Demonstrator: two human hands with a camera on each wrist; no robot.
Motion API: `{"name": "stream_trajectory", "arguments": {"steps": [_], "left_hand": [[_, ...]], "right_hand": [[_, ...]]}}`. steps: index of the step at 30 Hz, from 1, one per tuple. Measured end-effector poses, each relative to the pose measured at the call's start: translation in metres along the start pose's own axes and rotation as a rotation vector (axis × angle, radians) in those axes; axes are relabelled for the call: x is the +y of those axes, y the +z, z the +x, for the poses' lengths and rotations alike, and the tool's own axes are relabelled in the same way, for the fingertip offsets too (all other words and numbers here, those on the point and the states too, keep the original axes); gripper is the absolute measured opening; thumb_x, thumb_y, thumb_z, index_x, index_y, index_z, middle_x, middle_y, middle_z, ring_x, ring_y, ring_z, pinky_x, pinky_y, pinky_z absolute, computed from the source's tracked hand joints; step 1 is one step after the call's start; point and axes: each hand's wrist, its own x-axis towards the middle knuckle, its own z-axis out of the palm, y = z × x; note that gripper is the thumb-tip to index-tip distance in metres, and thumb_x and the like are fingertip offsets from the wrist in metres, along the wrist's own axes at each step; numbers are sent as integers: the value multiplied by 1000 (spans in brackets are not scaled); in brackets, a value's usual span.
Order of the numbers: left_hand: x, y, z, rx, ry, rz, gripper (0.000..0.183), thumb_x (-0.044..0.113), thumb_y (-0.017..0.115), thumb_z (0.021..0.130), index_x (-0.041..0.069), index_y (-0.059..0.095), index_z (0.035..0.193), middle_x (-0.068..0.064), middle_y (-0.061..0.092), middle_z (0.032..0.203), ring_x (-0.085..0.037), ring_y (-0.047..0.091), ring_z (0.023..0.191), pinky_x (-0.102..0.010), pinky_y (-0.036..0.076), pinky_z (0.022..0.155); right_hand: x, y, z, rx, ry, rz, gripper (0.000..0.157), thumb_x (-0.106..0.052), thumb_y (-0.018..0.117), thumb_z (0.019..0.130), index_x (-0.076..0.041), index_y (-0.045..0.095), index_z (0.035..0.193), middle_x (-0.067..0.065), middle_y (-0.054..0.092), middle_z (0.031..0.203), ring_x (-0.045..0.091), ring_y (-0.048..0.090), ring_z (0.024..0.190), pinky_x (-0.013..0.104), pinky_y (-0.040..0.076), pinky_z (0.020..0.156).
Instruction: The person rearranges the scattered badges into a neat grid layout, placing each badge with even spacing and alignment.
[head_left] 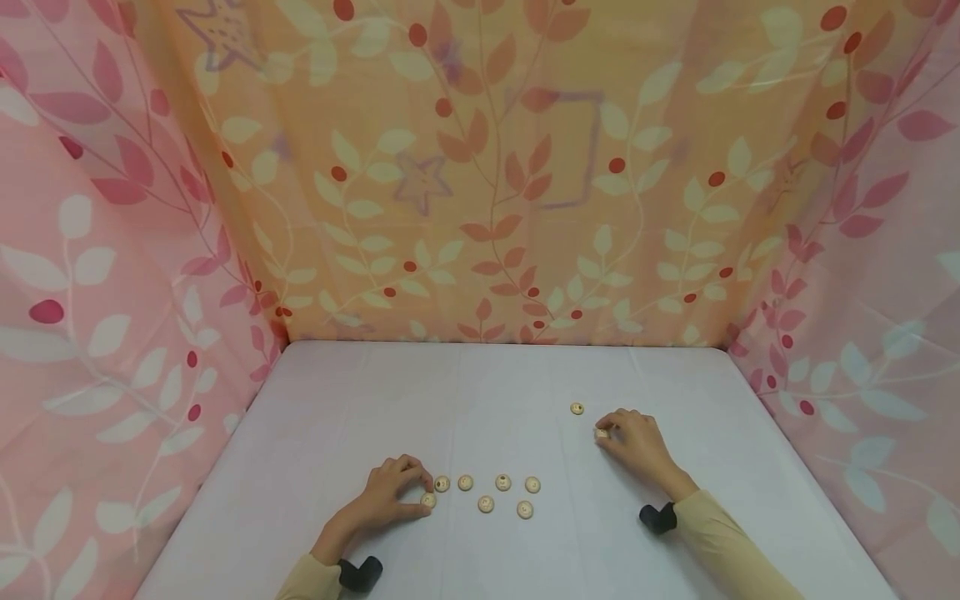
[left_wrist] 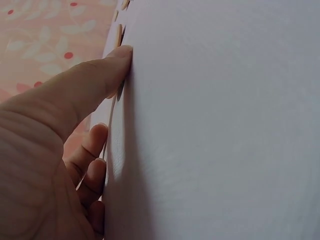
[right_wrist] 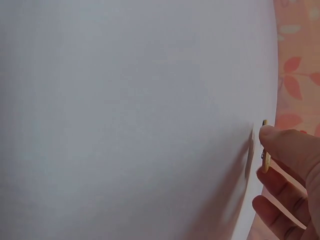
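Note:
My left hand [head_left: 390,492] is low over the table at left, thumb and index finger at opposite edges of a small round wooden disc [head_left: 428,500] with dark marks. Right beside its fingertips lies another disc [head_left: 442,483]. In the left wrist view the thumb [left_wrist: 95,82] covers most of the held piece. Farther right, my right hand [head_left: 637,442] pinches a similar disc [head_left: 602,433] between thumb and fingers. The right wrist view shows that disc [right_wrist: 267,162] edge-on, its shadow on the cloth beside it. Just beyond this hand lies a single disc [head_left: 577,408].
Several more discs, among them one at the middle [head_left: 486,503] and one at the right [head_left: 532,484], lie in two loose rows between the hands. A white cloth covers the table [head_left: 420,400]. Leaf-patterned curtains [head_left: 495,208] stand along its back and sides.

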Motion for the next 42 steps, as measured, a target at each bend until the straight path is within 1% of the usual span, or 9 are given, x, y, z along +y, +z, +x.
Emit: {"name": "stream_trajectory", "arguments": {"steps": [4, 10, 17, 25, 29, 35, 39, 42], "left_hand": [[1, 0, 0, -8, 0, -2, 22, 45, 71, 75, 33, 60, 91, 9, 48, 108, -15, 38, 96, -44, 29, 79], [0, 0, 1, -19, -10, -16, 23, 44, 71, 76, 32, 61, 92, 9, 48, 108, -14, 37, 95, -44, 27, 79], [1, -1, 1, -21, -20, -16, 22, 44, 71, 76, 32, 61, 92, 10, 47, 107, -14, 37, 96, -44, 27, 80], [-1, 0, 0, -2, 7, -11, 21, 44, 71, 76, 34, 61, 92, 10, 47, 106, -14, 38, 96, -44, 28, 79], [-2, 0, -1, 0, 7, -17, 21, 43, 71, 76, 33, 62, 92, 11, 47, 105, -15, 38, 97, -45, 28, 80], [-3, 1, -2, 4, 8, -13, 20, 45, 70, 77, 36, 62, 92, 11, 47, 106, -14, 38, 97, -43, 28, 79], [-3, 1, -2, 4, 12, -21, 20, 45, 70, 77, 35, 62, 92, 10, 47, 106, -15, 38, 96, -43, 28, 79], [-3, 3, -3, 6, 11, -25, 20, 44, 70, 77, 35, 62, 93, 10, 47, 106, -15, 37, 96, -43, 27, 79]], "right_hand": [[4, -2, 4, 9, 21, -4, 20, -27, 77, 75, -17, 70, 92, -4, 65, 86, 19, 57, 82, 46, 38, 77], [11, -2, 9, 45, 5, -19, 20, -23, 77, 74, -15, 70, 90, -2, 65, 82, 20, 57, 76, 42, 40, 70], [14, -2, 14, 60, 40, -8, 20, -20, 77, 75, -12, 70, 91, 2, 66, 84, 24, 58, 79, 46, 39, 72], [18, -1, 24, 35, 78, -23, 19, -21, 73, 78, -10, 70, 94, 3, 65, 84, 25, 58, 79, 45, 39, 70], [20, 0, 28, 29, 89, -32, 22, -21, 73, 78, -8, 70, 96, 5, 65, 84, 27, 59, 80, 47, 39, 70], [21, 1, 31, 9, 110, -30, 22, -21, 73, 79, -8, 71, 96, 5, 65, 86, 27, 59, 81, 47, 39, 70], [23, 0, 33, 3, 122, -21, 20, -21, 72, 79, -9, 71, 95, 6, 65, 89, 26, 57, 80, 47, 39, 70], [26, 0, 34, -6, 136, -13, 20, -22, 73, 79, -10, 71, 94, 7, 65, 90, 26, 58, 82, 48, 38, 72]]}}
